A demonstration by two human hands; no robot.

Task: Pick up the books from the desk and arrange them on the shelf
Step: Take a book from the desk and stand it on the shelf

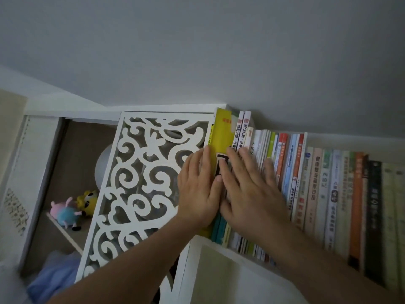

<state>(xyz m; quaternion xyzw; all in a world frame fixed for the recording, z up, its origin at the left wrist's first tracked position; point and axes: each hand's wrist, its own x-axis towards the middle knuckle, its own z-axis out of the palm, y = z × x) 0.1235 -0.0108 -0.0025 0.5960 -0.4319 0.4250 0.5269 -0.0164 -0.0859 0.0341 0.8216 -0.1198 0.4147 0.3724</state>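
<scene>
- Both hands are up at the shelf (210,240), flat against the spines at the left end of the row of books (328,194)
- The left hand (197,189) lies with fingers straight and close together, pointing up along the yellow book (221,132), which stands at the far left of the row, hard against the white fretwork panel (142,183)
- Its palm covers the edge where panel and yellow book meet; it holds nothing, only presses
- The right hand (249,185) is spread wide, fingers straight, laid across the yellow book's spine and the next few books to the right; it is blurred, so I cannot tell just which spines each finger touches
- The two hands touch side by side, the left thumb against the right forefinger
- Two tall white books (242,130) with black lettering stand just right of the yellow one, their tops above the rest
- Further right the row runs on upright and packed: pale spines, an orange book (356,205), then a black book (373,216)
- Below the hands, teal spines (218,229) show under the left wrist
- Left of the panel is an open cubby (72,154) with a pink and blue plush (64,212) and a yellow plush (88,201) lying on its floor, touching each other
- A white globe (104,165) sits behind the panel's edge, partly hidden
</scene>
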